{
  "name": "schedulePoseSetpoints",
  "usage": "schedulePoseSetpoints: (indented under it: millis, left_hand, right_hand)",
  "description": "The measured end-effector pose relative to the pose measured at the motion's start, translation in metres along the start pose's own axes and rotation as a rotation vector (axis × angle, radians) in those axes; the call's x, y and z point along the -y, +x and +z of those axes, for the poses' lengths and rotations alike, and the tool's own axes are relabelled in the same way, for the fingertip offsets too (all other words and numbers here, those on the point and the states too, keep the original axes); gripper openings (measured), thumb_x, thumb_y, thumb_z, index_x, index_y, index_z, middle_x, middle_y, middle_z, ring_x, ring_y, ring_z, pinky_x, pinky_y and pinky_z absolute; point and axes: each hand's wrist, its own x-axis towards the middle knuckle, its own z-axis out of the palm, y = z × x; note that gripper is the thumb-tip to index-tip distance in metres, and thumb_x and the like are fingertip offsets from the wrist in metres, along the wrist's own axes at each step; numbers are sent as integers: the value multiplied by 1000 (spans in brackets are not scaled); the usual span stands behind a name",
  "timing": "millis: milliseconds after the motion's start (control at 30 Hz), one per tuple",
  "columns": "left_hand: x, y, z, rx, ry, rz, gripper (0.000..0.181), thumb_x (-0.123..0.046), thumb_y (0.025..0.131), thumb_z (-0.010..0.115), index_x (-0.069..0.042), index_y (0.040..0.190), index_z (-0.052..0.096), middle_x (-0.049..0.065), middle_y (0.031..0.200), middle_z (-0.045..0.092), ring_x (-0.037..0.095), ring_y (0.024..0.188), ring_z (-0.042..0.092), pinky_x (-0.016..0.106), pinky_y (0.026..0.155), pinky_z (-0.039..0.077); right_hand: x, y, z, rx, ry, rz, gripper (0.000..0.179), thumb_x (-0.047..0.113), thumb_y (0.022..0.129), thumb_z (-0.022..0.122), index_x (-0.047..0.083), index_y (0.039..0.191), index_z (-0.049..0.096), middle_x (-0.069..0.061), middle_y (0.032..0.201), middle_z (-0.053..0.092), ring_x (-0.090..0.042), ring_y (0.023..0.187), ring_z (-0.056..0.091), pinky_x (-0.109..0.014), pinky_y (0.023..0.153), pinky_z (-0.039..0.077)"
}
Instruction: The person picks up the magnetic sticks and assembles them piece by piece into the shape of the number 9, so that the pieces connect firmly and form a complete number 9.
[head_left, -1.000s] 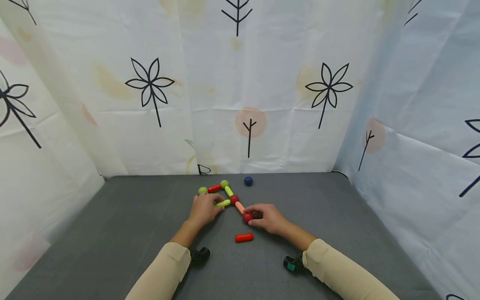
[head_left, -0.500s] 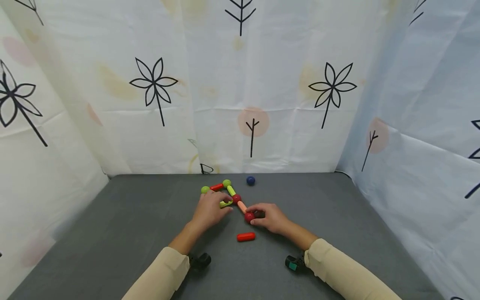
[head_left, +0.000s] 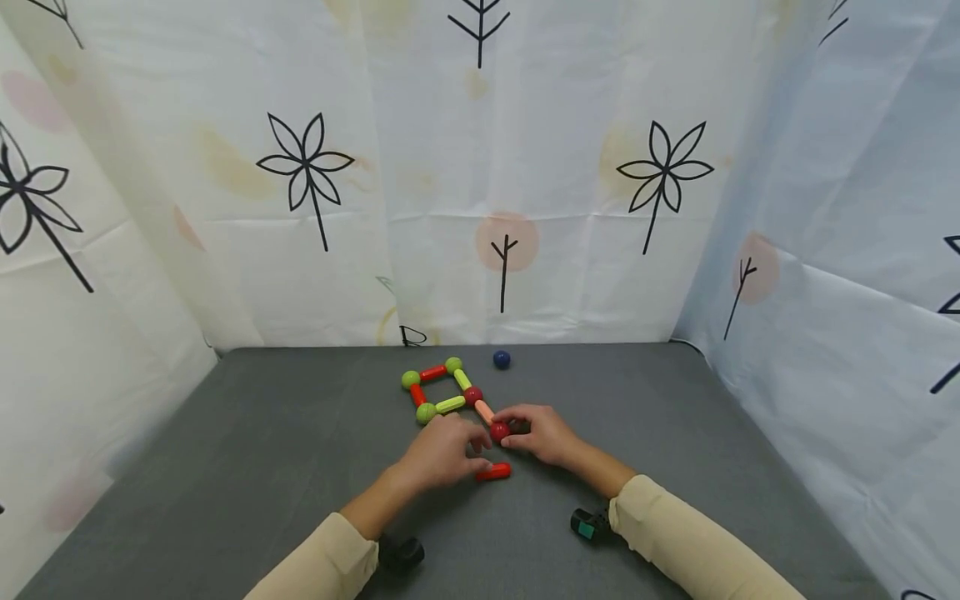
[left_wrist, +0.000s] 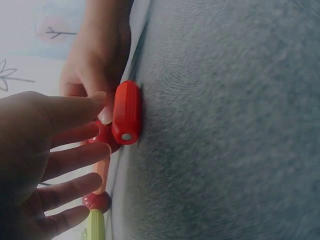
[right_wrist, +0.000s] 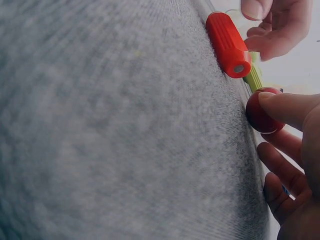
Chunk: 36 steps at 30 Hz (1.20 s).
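Observation:
My right hand (head_left: pixel 543 435) pinches a red ball (right_wrist: pixel 262 112) between thumb and fingers. A peach rod (head_left: pixel 484 412) joins this ball to another red ball (head_left: pixel 473 395), one corner of a four-sided figure. Its other corners are green balls, the nearest (head_left: pixel 426 413) just beyond my left hand (head_left: pixel 447 450). A yellow-green rod (head_left: pixel 450 405) forms the near side and a red rod (head_left: pixel 417 395) the left side. My left hand hovers beside a loose red rod (left_wrist: pixel 127 112) with a metal tip, its fingers spread and gripping nothing. In the head view its thumb overlaps the rod's left end.
A blue ball (head_left: pixel 502 359) sits apart near the back edge of the grey table (head_left: pixel 225 467). Patterned white curtains (head_left: pixel 420 183) stand behind and at both sides. Dark devices are worn at both wrists, the right one (head_left: pixel 588 525) with a green patch.
My left hand has let go of the yellow-green rod and moved toward me and right, over to the loose red rod. My right hand stays on the red ball.

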Motion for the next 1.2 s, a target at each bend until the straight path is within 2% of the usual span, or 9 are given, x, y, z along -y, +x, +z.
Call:
schedulePoseSetpoints:
  millis: [167, 367, 467, 767, 967, 1200]
  left_hand:
    - [-1, -1, 5, 64, 20, -9, 29, -42, 80, 79, -21, 99, 75, -16, 82, 64, 6, 77, 52, 34, 75, 43]
    - [2, -2, 12, 66, 96, -3, 24, -43, 78, 80, -24, 91, 74, -15, 76, 56, 6, 72, 48, 33, 72, 42]
    - [3, -3, 12, 72, 95, -15, 20, -41, 78, 80, -24, 85, 73, -15, 72, 53, 6, 70, 48, 32, 71, 42]
    - [13, -5, 6, 32, 13, -50, 19, -37, 78, 81, -21, 85, 73, -17, 66, 52, 6, 62, 48, 27, 62, 41]
    - [19, -5, 2, 11, 25, -86, 19, -37, 79, 81, -21, 84, 73, -17, 66, 54, 6, 63, 49, 28, 64, 42]
    - [23, -4, 1, -28, 83, -124, 19, -39, 78, 80, -22, 82, 73, -17, 64, 53, 8, 66, 48, 32, 70, 41]
  right_hand:
    - [2, 0, -2, 10, -5, 9, 34, 14, 86, 75, 13, 119, 68, 0, 111, 67, -17, 93, 62, -37, 81, 50]
    - [4, 1, -2, 24, -1, 28, 35, 14, 86, 75, 13, 120, 68, -1, 113, 67, -16, 94, 62, -37, 83, 50]
    - [4, 1, -2, 25, -8, 29, 35, 13, 85, 76, 12, 120, 68, -2, 113, 67, -16, 93, 63, -37, 82, 50]
    - [4, 0, -3, 26, 10, 25, 34, 14, 86, 75, 13, 119, 68, -1, 113, 66, -17, 95, 62, -38, 83, 50]
    - [4, 0, -3, 24, 16, 21, 34, 14, 86, 75, 13, 119, 68, -1, 113, 67, -17, 93, 62, -39, 82, 50]
    - [2, 0, -2, 30, 42, 45, 34, 16, 86, 76, 13, 119, 68, -1, 112, 67, -15, 94, 63, -38, 82, 51]
